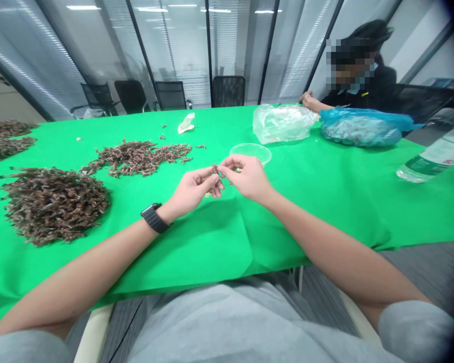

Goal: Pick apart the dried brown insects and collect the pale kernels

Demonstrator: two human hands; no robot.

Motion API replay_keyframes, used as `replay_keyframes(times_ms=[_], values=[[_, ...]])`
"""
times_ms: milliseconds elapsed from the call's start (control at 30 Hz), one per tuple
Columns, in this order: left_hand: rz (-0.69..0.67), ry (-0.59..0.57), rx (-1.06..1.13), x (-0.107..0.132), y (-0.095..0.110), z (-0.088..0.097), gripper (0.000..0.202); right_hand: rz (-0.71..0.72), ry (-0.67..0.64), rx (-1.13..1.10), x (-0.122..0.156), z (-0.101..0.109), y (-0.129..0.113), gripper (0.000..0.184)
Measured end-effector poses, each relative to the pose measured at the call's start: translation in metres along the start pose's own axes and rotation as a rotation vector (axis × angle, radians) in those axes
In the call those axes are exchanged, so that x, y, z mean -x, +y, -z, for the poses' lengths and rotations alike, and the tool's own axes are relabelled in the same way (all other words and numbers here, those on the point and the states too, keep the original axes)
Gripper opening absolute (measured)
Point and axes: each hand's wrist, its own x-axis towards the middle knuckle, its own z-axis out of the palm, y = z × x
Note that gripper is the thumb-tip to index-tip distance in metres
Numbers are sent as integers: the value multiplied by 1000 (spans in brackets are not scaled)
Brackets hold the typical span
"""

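Note:
Over the green cloth, my left hand (196, 190) pinches a small reddish-brown, dried-looking sprig (215, 170) between thumb and forefinger. My right hand (246, 175) meets it from the other side, thumb and forefinger closed on the same sprig. Behind my right hand stands a clear round plastic tub (254, 150), its near side partly hidden. Small yellowish bits (208, 195) show just below my left fingers. A loose pile of short brown pieces (136, 157) lies beyond my left wrist.
At left sits a large heap of brown stalks (56, 204), with more brown heaps (7, 136) behind. A crumpled paper scrap (186, 123), clear plastic bag (283, 123), blue bag (363, 127) and water bottle (435, 154) are farther off. Another person (357, 75) sits at the far right.

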Motion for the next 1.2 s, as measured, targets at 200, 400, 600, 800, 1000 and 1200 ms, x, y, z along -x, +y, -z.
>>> replay_keyframes(times_ms=[200, 400, 600, 800, 1000, 1200], values=[[3, -6, 31, -1, -1, 0, 36, -43, -44, -70, -3, 0, 1, 23], [23, 11, 114, -2, -4, 0, 32, -40, -76, -74, -2, 0, -1, 23], [31, 6, 109, -1, -4, 0, 32, 10, -46, 13, 0, 1, 2, 15], [31, 4, 99, -1, -3, 0, 33, 38, -39, 58, 1, 1, 0, 16], [28, 21, 132, -1, -3, -1, 35, 75, -41, 110, 2, 2, -1, 14], [30, 26, 157, -2, -6, 0, 35, 73, -53, 112, 2, 2, -2, 11]])
